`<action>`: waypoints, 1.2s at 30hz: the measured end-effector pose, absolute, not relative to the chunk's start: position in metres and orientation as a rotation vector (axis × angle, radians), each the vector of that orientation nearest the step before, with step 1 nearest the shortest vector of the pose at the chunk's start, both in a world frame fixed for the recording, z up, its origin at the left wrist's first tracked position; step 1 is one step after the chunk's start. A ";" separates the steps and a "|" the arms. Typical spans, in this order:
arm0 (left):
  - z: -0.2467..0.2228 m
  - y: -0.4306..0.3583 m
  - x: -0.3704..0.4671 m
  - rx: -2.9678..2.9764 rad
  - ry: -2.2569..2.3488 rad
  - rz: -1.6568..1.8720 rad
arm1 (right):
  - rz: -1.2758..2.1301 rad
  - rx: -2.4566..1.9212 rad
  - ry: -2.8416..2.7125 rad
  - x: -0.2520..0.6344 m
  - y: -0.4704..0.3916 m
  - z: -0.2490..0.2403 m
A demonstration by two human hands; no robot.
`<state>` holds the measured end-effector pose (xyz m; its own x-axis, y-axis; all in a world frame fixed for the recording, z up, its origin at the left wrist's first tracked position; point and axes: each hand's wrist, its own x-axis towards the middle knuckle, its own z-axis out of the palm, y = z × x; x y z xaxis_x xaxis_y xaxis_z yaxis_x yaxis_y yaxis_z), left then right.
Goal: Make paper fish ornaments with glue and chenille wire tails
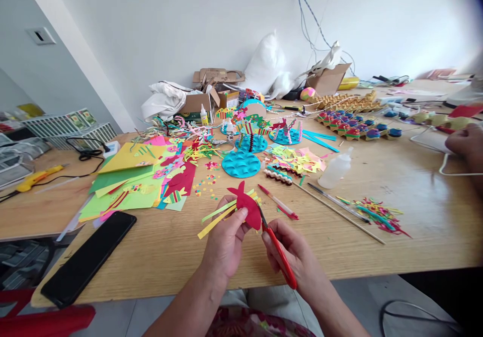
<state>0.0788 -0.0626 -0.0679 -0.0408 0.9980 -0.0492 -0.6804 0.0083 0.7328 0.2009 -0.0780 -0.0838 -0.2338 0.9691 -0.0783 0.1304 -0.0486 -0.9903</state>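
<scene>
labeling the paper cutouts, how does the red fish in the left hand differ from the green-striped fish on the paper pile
The red fish shows a plain red face; the striped fish has green and pale stripes. The left hand holds the red fish up, while the striped fish lies on the paper pile. Scissors are at the red fish's edge; none are at the striped fish. Both are fish-shaped cutouts.
</scene>
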 end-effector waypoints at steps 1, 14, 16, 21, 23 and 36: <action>-0.068 -0.063 0.078 0.593 0.694 1.487 | 1.374 -1.228 -1.454 0.201 -0.077 -0.085; -0.067 -0.063 0.071 0.617 0.706 1.416 | 1.444 -1.191 -1.496 0.204 -0.078 -0.078; -0.067 -0.064 0.071 0.608 0.698 1.408 | 1.442 -1.194 -1.500 0.204 -0.078 -0.076; -0.069 -0.067 0.073 0.607 0.688 1.386 | 1.414 -1.176 -1.507 0.206 -0.078 -0.078; -0.070 -0.067 0.074 0.597 0.697 1.378 | 1.415 -1.165 -1.501 0.206 -0.078 -0.079; -0.072 -0.066 0.071 0.590 0.704 1.370 | 1.279 -1.244 -1.578 0.207 -0.079 -0.084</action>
<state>0.0710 -0.0664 -0.0722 0.0593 0.9927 -0.1050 -0.6638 0.1178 0.7386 0.2075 -0.0789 -0.0844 -0.2546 0.9667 -0.0277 0.2270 0.0319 -0.9734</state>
